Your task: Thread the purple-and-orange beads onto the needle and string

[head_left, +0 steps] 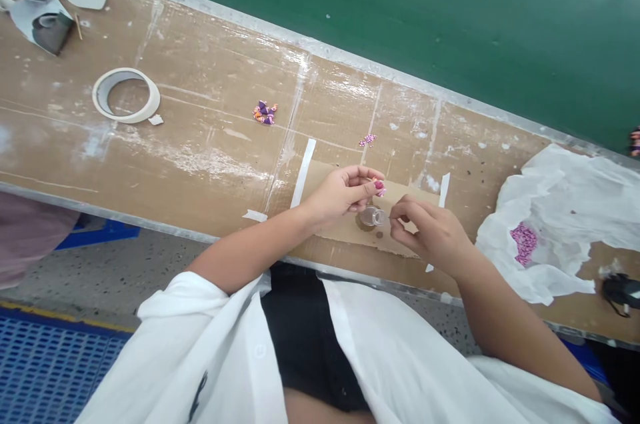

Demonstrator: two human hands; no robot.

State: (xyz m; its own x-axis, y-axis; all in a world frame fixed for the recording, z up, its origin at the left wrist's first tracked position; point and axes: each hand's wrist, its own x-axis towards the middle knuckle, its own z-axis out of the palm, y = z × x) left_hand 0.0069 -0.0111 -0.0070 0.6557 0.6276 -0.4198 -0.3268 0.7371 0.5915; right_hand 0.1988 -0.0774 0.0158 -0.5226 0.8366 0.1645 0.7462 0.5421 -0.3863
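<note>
Between the thumb and fingertips of my left hand (343, 194) is a small pink piece with a touch of orange (380, 190). Just below it stands a small clear jar (373, 216) on a sheet of brown cardboard (345, 231). My right hand (433, 232) is closed in a pinch at the jar's right side. A thin dark tip seems to show at those fingers, but what it belongs to is too small to name. White tape strips (303, 174) lie along the cardboard's edges.
Farther back lie small purple-and-orange pieces (265, 113) and pink pieces (367, 140). A tape roll (126, 96) is at left. On the right, crumpled white paper (565, 191) bears a pile of pink bits (524, 244), with a black object (621, 292) beside it.
</note>
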